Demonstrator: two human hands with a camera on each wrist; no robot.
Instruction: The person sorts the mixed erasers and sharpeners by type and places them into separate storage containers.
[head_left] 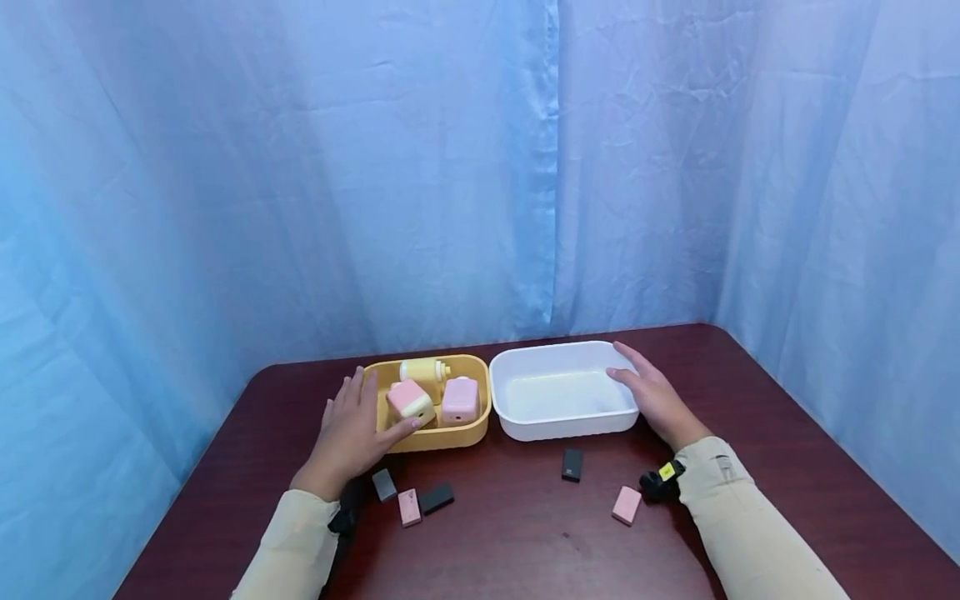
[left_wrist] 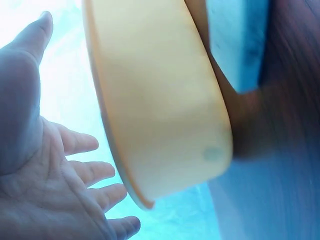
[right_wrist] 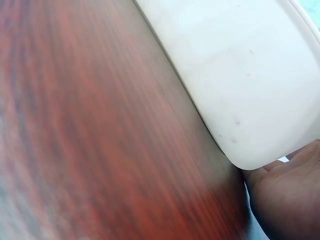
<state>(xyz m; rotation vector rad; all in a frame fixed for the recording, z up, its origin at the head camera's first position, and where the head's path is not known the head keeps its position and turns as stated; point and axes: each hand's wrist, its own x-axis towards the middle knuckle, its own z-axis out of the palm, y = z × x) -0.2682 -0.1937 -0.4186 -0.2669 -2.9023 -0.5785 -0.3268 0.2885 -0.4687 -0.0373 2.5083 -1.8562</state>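
Note:
My left hand (head_left: 348, 429) lies at the left end of a yellow basket (head_left: 471, 435), fingers straight and spread, thumb over its front rim. In the left wrist view the fingertips (left_wrist: 107, 170) are right at the basket's rim. Inside sit a yellow-and-white block with a stub (head_left: 422, 372), a pink-and-cream block (head_left: 411, 402) and a lilac-pink block (head_left: 460, 400). My right hand (head_left: 660, 400) is at the right end of a white basket (head_left: 567, 428), thumb extended over the rim and fingers straight along the outside. The right wrist view hides most of those fingers behind the basket's corner.
Before the yellow basket lie small flat blocks: a grey one (head_left: 384, 484), a pink one (head_left: 409, 507) and a black one (head_left: 437, 498). Farther right are another black block (head_left: 572, 465) and a pink block (head_left: 626, 506). Blue curtains (head_left: 450, 167) surround the dark red table (head_left: 510, 542).

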